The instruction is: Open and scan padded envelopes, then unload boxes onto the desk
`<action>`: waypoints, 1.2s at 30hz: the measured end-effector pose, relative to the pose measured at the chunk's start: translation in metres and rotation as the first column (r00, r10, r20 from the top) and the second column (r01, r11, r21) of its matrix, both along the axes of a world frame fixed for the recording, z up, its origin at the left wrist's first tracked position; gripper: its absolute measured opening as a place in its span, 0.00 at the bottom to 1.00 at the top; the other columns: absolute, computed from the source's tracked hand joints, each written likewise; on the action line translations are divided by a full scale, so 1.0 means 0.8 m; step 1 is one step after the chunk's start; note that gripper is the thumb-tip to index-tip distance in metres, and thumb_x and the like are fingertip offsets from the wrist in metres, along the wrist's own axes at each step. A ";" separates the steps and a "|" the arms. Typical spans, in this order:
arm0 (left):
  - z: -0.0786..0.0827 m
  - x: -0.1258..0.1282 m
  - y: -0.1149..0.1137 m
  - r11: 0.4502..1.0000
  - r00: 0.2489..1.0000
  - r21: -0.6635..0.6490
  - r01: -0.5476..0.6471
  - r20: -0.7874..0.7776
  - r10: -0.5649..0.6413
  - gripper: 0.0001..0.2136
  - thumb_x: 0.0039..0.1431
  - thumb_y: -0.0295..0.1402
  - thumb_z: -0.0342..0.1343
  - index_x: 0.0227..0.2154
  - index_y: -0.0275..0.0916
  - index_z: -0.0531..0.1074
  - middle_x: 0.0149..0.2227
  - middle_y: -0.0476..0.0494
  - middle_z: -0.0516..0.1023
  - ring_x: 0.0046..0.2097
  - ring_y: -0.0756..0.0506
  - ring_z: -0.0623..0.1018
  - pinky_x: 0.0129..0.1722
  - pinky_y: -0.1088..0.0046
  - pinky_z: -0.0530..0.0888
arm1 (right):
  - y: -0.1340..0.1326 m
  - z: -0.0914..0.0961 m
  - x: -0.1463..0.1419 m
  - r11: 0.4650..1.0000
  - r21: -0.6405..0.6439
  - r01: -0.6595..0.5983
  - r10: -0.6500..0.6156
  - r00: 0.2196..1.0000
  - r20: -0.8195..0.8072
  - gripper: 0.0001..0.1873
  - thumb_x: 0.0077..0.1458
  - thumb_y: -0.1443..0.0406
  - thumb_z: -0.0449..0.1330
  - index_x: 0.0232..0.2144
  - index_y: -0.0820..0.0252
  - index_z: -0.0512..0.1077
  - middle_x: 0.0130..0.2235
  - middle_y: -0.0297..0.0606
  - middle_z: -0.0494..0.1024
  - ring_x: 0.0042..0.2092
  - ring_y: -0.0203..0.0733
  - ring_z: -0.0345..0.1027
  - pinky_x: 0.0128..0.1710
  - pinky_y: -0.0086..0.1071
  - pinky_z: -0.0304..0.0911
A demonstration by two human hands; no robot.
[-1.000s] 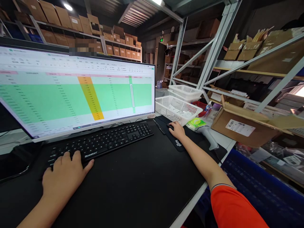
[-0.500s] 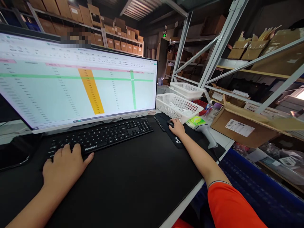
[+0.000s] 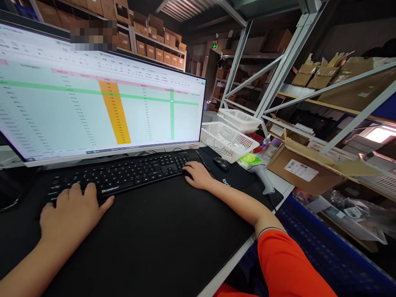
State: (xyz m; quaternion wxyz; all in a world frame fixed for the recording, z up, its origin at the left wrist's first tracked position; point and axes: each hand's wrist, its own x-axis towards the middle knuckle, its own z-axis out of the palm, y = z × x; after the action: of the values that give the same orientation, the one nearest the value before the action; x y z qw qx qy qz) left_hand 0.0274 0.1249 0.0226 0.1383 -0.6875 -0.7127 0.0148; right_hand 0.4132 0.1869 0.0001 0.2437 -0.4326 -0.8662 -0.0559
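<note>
My left hand lies with fingers apart at the left end of a black keyboard, fingertips over its lower keys and the thumb out to the side. At the keyboard's right end, my right hand has its fingers stretched over the number pad, holding nothing. Just right of it a black mouse rests untouched on a dark mouse pad. Behind the keyboard stands a monitor showing a spreadsheet with an orange column and a green highlighted row and column. A thin dark pen-like item lies between keyboard and mouse.
White perforated baskets stand right of the monitor. A grey barcode scanner lies by a green-yellow packet. An open cardboard box sits at the table's right edge, near metal shelving. Boxes fill the back shelves.
My right hand has let go of the mouse and moved left to the keyboard's number pad. My left hand stays on the keyboard. The view has shifted slightly.
</note>
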 end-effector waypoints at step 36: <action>0.004 0.008 -0.007 0.998 1.000 0.061 -0.013 0.008 0.013 0.31 0.66 0.49 0.34 0.56 0.28 0.66 0.61 0.19 0.66 0.58 0.27 0.70 0.51 0.45 0.73 | 0.054 0.045 -0.163 0.996 -0.094 0.008 -0.009 1.000 -0.007 0.27 0.70 0.51 0.55 0.61 0.63 0.66 0.55 0.49 0.77 0.60 0.53 0.67 0.62 0.47 0.60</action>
State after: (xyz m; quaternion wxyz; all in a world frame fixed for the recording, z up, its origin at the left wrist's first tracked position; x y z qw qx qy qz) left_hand 0.0340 0.1192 0.0255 0.1565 -0.6783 -0.7179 -0.0086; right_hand 0.2830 0.2303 0.0361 0.2259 -0.4477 -0.8651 -0.0144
